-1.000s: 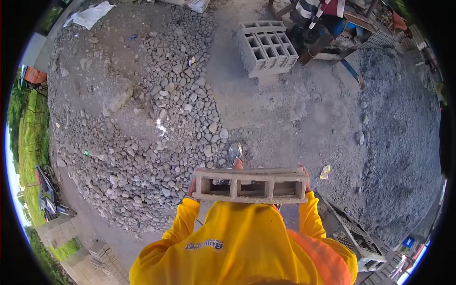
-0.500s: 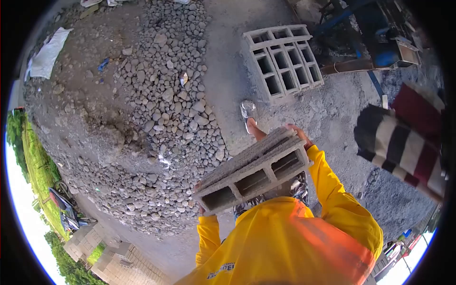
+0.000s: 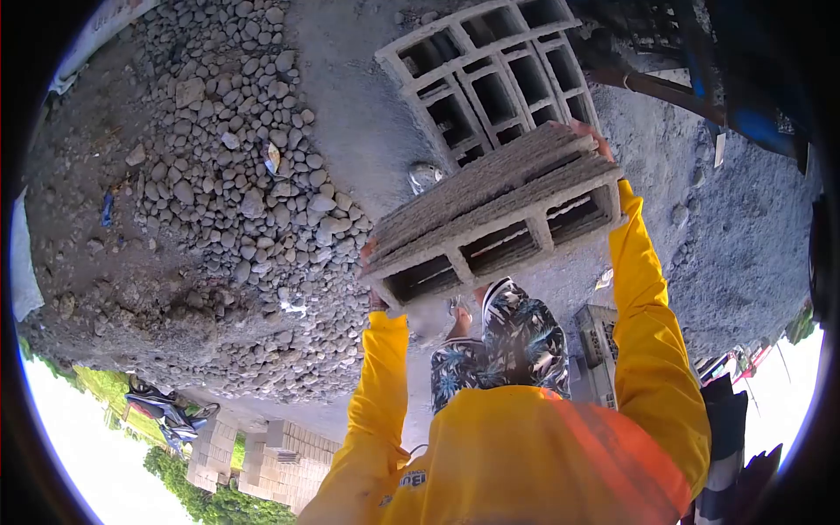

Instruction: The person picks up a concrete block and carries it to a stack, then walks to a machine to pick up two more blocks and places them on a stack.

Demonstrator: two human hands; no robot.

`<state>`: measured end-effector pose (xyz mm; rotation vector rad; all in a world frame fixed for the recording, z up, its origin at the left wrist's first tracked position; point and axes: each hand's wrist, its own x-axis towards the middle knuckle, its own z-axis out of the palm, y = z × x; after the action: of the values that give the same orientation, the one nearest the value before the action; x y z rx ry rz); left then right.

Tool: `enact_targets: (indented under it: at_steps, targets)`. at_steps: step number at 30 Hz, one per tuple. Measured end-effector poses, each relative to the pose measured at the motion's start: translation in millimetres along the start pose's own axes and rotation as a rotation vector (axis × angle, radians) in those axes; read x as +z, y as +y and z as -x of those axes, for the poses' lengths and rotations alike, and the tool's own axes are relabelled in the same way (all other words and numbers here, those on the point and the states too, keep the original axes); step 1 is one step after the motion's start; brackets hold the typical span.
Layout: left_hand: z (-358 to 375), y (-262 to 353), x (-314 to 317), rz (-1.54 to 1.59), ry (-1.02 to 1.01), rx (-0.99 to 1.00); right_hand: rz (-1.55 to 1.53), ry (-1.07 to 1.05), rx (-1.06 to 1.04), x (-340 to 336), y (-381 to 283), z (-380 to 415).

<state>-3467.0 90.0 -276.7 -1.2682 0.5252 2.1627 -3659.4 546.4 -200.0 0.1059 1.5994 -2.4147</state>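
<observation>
Outdoors on bare ground [image 3: 337, 96], gravel [image 3: 249, 201] at left. Moved hollow concrete blockwork [image 3: 490, 206] from short of the far block stack [image 3: 510, 85] to overlapping it in view, so closed in; couldn't tell if touching. Kept fingers of left hand [image 3: 376, 300] and right hand [image 3: 598, 140] grasping opposite ends.

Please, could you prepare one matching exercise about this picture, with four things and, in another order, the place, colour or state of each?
1. Held hollow concrete blockwork
2. Stack of hollow concrete blocks
3. Motorcycle
4. Long-sleeved shirt

A. Lower left of the view
B. Yellow and orange
C. Gripped at its ends by the left hand and right hand
D. Top of the view, right of centre

Pairs: 1-C, 2-D, 3-A, 4-B
</observation>
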Motion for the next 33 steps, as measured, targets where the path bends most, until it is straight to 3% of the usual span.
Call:
enact_targets:
  at_steps: [1, 3, 7, 9, 11, 15, 18, 22, 24, 25, 26, 28, 29, 32, 33]
  targets:
    - [-16, 1, 10, -0.002, -0.011, -0.008, 0.013, -0.053, -0.100, -21, 13, -8]
    - [-41, 0, 29, -0.004, -0.037, -0.012, -0.130, 0.370, 0.463, -49, -3, -11]
    - [-64, 9, 62, -0.012, -0.048, -0.020, -0.283, 0.541, 0.798, -84, 10, -26]
    - [-63, 14, 72, -0.028, -0.027, -0.026, -0.201, 0.581, 0.778, -49, -12, -38]
    - [-52, 18, 79, -0.043, 0.005, -0.039, -0.224, 0.572, 0.780, -84, 14, -25]
    - [-40, 25, 88, -0.079, 0.037, -0.058, 0.300, 0.504, 0.871, -90, 7, -26]
    - [-45, 35, 92, -0.100, 0.044, -0.062, 0.533, 0.596, 0.850, -79, -24, -26]
    - [-41, 48, 89, -0.089, 0.062, -0.047, 0.532, 0.650, 0.702, -39, -93, -16]
    - [-26, 56, 119, -0.032, 0.054, -0.039, 0.980, 0.344, 0.344, -11, -116, 1]
    - [-8, 60, 152, 0.019, 0.036, -0.045, 1.106, 0.302, 0.331, 3, -121, 2]
    - [6, 60, 165, -0.097, 0.178, 0.058, 1.232, 0.262, 0.315, 18, -127, 3]
    - [32, 54, 180, -0.332, 0.450, 0.265, 1.303, 0.442, 0.651, 50, -129, -11]
    - [47, 47, 179, -0.573, 0.404, 0.299, 1.411, 0.428, 0.803, 54, -121, -15]
    - [74, 33, 193, -1.101, 0.319, 0.350, 1.340, 0.751, 0.687, 61, -92, -9]
    - [72, 37, 226, -1.167, 0.331, 0.329, 1.397, 0.799, 0.654, 63, -84, -7]
